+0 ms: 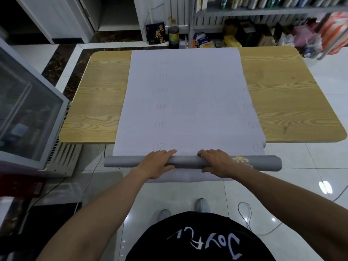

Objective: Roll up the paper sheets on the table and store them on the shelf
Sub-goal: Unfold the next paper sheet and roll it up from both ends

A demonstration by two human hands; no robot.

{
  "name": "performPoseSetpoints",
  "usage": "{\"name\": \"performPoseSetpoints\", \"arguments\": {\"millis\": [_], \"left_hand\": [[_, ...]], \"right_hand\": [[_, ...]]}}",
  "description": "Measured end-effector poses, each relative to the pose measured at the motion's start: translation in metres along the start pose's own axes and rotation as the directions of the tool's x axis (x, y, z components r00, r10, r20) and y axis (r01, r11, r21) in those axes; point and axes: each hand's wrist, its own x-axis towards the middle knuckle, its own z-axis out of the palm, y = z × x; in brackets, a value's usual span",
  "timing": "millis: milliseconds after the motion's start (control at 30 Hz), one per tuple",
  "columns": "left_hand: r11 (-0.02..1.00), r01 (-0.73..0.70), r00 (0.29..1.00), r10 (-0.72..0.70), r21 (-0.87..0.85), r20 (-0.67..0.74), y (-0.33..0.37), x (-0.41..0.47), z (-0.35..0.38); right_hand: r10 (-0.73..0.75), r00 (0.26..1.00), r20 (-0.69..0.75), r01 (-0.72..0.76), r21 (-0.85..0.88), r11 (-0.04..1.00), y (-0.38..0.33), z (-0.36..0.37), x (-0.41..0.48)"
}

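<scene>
- Gripping the roll [188, 161], your left hand [157, 162] and right hand [219, 162] sit side by side near its middle, with a short stretch of grey tube showing between them.
- Your fingers [167, 152] on both hands curl over the top of the roll and their tips touch the flat paper beyond it; the thumbs tuck in on the near side.
- You have the roll lying crosswise, just off the near edge of the wooden surface [98, 95], with both ends sticking out past your hands.
- You can see a gold ornament printed on the roll's grey outer face, just right of your right hand.
- Your paper sheet [188, 95] lies flat down the middle of the surface, from the far edge to the roll, with faint numbers showing through it.
- You can see a pale strip of paper hanging below the roll between your wrists.
- Your shelf [263, 11] stands beyond the far edge, loaded with books.
- You have a glass-fronted cabinet [28, 110] at your left.
</scene>
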Motion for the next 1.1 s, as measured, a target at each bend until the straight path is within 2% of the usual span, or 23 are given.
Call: {"name": "performPoseSetpoints", "arguments": {"millis": [167,300,433,633,767,933,1100], "left_hand": [[0.999,-0.023,0.996,0.026,0.034,-0.091,0.001,-0.002,0.004],[0.999,0.009,0.995,-0.004,0.050,-0.098,0.003,-0.002,0.007],[0.999,0.039,0.997,-0.036,0.028,-0.074,0.002,0.000,0.007],[1.000,0.017,0.991,-0.016,0.010,-0.136,-0.002,-0.003,0.011],[0.999,-0.006,0.985,0.014,0.052,-0.171,-0.003,-0.005,0.014],[0.998,0.040,0.989,-0.033,0.047,-0.145,-0.004,-0.003,0.015],[0.998,0.062,0.982,-0.065,-0.018,-0.178,0.001,-0.005,0.013]], "right_hand": [[0.008,0.998,0.068,-0.011,0.044,0.999,0.003,-0.001,0.003],[-0.006,0.993,0.120,0.000,0.050,0.999,0.003,-0.001,0.004],[-0.030,0.995,0.097,0.032,-0.023,0.999,0.002,0.000,0.001],[0.064,0.995,0.077,-0.078,0.186,0.980,0.003,-0.003,-0.001],[0.037,0.994,0.099,-0.051,0.145,0.988,0.006,-0.005,0.001],[-0.018,0.999,0.035,0.019,-0.027,0.999,0.010,0.000,0.000],[0.048,0.999,-0.024,-0.047,0.072,0.996,0.010,0.000,0.000]]}}
